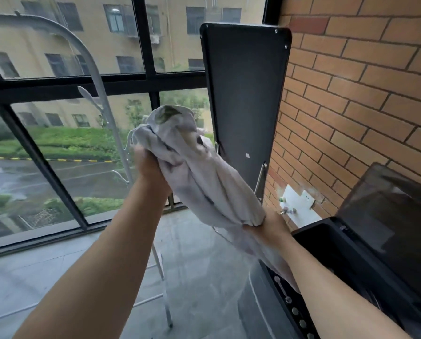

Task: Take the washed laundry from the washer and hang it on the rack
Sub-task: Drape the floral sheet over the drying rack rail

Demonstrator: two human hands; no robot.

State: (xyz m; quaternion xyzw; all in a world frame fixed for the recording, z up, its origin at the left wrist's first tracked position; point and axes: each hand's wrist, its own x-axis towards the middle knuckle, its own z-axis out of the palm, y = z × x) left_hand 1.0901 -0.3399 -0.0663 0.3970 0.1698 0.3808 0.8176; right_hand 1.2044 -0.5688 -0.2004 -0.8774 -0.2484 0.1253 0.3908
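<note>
A bunched pale grey garment [199, 172] stretches diagonally between my two hands, in the air at the middle of the view. My left hand [150, 167] grips its upper end, up near the window. My right hand [265, 228] grips the lower part, with a tail of cloth hanging below it. The top-loading washer [351, 260] stands at the lower right with its dark lid [395, 211] raised. The white metal rack [94, 77] stands to the left behind the garment, its curved top bar high at the upper left and its legs on the floor.
A tall black panel [246, 94] leans upright against the brick wall [363, 81] just behind the garment. Large black-framed windows [58, 94] fill the left and back. A tap and white plate [295, 204] sit on the wall by the washer. Grey floor [58, 277] spreads at the lower left.
</note>
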